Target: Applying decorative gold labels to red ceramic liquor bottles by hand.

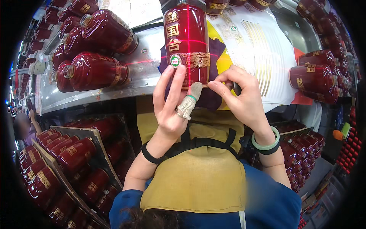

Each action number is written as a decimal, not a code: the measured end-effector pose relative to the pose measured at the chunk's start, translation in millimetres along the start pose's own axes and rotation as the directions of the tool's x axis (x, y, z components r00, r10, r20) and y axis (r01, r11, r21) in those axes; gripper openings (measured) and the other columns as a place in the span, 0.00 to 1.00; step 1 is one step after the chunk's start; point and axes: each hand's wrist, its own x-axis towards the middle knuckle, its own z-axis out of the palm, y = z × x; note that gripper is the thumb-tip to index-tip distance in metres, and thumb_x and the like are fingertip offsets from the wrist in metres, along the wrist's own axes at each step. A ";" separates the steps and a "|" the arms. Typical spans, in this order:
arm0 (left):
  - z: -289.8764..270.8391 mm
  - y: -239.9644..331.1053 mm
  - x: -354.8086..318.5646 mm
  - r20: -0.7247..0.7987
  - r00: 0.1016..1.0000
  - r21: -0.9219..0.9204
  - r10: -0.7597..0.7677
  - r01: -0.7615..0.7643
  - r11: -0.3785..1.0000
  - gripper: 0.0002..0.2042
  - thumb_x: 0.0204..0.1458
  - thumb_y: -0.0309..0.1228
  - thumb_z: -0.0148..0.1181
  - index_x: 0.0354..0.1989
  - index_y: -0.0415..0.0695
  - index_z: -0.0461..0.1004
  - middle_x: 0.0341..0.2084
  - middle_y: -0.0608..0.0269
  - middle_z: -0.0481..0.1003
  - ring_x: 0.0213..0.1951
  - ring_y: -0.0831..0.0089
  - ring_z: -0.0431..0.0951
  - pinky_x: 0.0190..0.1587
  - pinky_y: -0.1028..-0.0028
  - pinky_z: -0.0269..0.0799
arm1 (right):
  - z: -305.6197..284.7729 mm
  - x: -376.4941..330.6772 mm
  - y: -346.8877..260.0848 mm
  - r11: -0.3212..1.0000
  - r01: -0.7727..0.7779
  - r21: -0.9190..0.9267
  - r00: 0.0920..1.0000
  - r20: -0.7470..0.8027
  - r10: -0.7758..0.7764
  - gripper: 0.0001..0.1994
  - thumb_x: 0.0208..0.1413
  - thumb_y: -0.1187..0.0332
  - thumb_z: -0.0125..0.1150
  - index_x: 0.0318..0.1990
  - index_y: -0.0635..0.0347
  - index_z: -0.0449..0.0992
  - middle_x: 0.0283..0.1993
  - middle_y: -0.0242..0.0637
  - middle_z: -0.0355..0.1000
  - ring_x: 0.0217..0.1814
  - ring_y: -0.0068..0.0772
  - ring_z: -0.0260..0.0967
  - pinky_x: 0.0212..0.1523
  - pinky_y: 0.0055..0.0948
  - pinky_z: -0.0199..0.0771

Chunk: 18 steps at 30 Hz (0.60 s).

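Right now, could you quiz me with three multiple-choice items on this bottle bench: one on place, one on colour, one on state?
1. Where do both hands meet?
A. At the lower end of the middle bottle
B. On a bottle in the crate
C. On the apron

2. What colour are the bottles?
A. Green
B. Dark red
C. Clear

3. How do the bottles at upper left lie?
A. Upright
B. Broken
C. On their sides

Answers:
1 A: left hand and right hand touch the middle bottle.
2 B: its glossy body is dark red with gold marks.
3 C: the bottles at upper left lie on their sides.
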 end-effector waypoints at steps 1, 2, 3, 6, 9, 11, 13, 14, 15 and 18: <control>-3.3 -0.3 3.0 0.087 0.996 -0.008 0.027 -0.027 1.000 0.25 0.51 0.15 0.70 0.60 0.25 0.72 0.55 0.40 0.77 0.58 0.52 0.77 0.57 0.65 0.80 | 0.4 0.0 0.8 1.000 -0.002 0.001 1.000 -0.003 0.002 0.09 0.55 0.68 0.74 0.31 0.64 0.80 0.25 0.39 0.71 0.25 0.34 0.66 0.29 0.34 0.64; -4.5 -1.0 5.0 0.101 0.995 -0.042 0.025 -0.021 0.999 0.26 0.51 0.13 0.69 0.60 0.25 0.72 0.57 0.40 0.75 0.59 0.53 0.77 0.60 0.64 0.78 | 1.0 -0.1 1.6 1.000 -0.005 0.015 1.000 -0.003 0.005 0.09 0.55 0.68 0.73 0.31 0.64 0.81 0.25 0.39 0.70 0.25 0.34 0.66 0.29 0.33 0.64; -3.2 -3.5 0.6 0.101 0.995 -0.042 0.026 -0.022 0.999 0.26 0.51 0.13 0.69 0.60 0.25 0.72 0.57 0.40 0.75 0.59 0.53 0.77 0.60 0.64 0.78 | 1.9 0.0 1.8 1.000 -0.006 0.028 1.000 0.000 0.006 0.09 0.55 0.68 0.73 0.31 0.64 0.81 0.25 0.39 0.70 0.25 0.34 0.66 0.29 0.33 0.64; 3.5 -13.3 -17.7 -0.031 0.985 -0.284 -0.167 0.151 0.947 0.25 0.50 0.10 0.68 0.59 0.24 0.71 0.59 0.38 0.73 0.60 0.53 0.76 0.65 0.58 0.74 | 1.5 -1.2 -6.0 0.998 -0.017 0.054 1.000 0.025 0.016 0.09 0.55 0.68 0.74 0.32 0.64 0.81 0.25 0.38 0.70 0.24 0.33 0.66 0.28 0.33 0.65; 4.3 -13.0 -27.6 -0.013 0.945 -0.440 -0.327 0.288 0.851 0.27 0.50 0.10 0.68 0.61 0.24 0.69 0.59 0.38 0.73 0.61 0.51 0.76 0.65 0.58 0.74 | -1.4 -3.2 -17.3 0.996 0.011 0.094 1.000 0.018 -0.013 0.08 0.54 0.69 0.75 0.32 0.64 0.81 0.25 0.38 0.69 0.23 0.32 0.65 0.28 0.32 0.65; 3.9 -14.8 -28.0 0.005 0.950 -0.408 -0.311 0.286 0.867 0.28 0.51 0.12 0.69 0.62 0.25 0.68 0.59 0.38 0.73 0.61 0.51 0.76 0.65 0.58 0.74 | -4.7 -3.4 -21.0 0.992 -0.010 0.125 1.000 0.026 0.007 0.08 0.53 0.70 0.75 0.33 0.64 0.81 0.25 0.37 0.69 0.24 0.32 0.65 0.28 0.31 0.65; 2.9 -17.1 -28.6 -0.013 0.975 -0.318 -0.220 0.204 0.926 0.28 0.51 0.13 0.69 0.62 0.25 0.68 0.60 0.38 0.73 0.61 0.50 0.76 0.65 0.58 0.74 | -7.1 -3.2 -20.3 0.997 0.024 0.072 0.999 0.025 -0.026 0.09 0.54 0.69 0.75 0.32 0.64 0.81 0.26 0.37 0.69 0.25 0.32 0.65 0.29 0.31 0.65; 3.5 -18.6 -29.5 -0.015 0.975 -0.316 -0.222 0.206 0.926 0.28 0.51 0.13 0.69 0.62 0.25 0.68 0.60 0.38 0.73 0.61 0.50 0.76 0.65 0.58 0.74 | -7.7 -2.9 -18.7 0.997 0.025 0.072 0.999 0.028 -0.027 0.09 0.54 0.69 0.75 0.32 0.64 0.81 0.26 0.37 0.69 0.25 0.32 0.65 0.29 0.31 0.65; 5.4 -20.0 -30.5 -0.021 0.975 -0.317 -0.219 0.202 0.927 0.28 0.52 0.13 0.69 0.62 0.25 0.68 0.60 0.38 0.73 0.61 0.50 0.76 0.64 0.58 0.74 | -8.9 -2.5 -15.1 0.999 0.020 0.050 0.999 0.029 -0.022 0.09 0.54 0.69 0.75 0.32 0.64 0.81 0.26 0.37 0.69 0.25 0.32 0.66 0.29 0.32 0.65; 4.1 -19.1 -29.8 -0.013 0.974 -0.294 -0.228 0.214 0.931 0.27 0.52 0.13 0.69 0.62 0.25 0.69 0.59 0.37 0.74 0.60 0.50 0.77 0.64 0.59 0.75 | -8.8 -1.3 -6.0 1.000 0.004 0.019 0.999 0.031 -0.005 0.09 0.55 0.68 0.74 0.32 0.64 0.80 0.26 0.37 0.69 0.26 0.33 0.66 0.30 0.33 0.65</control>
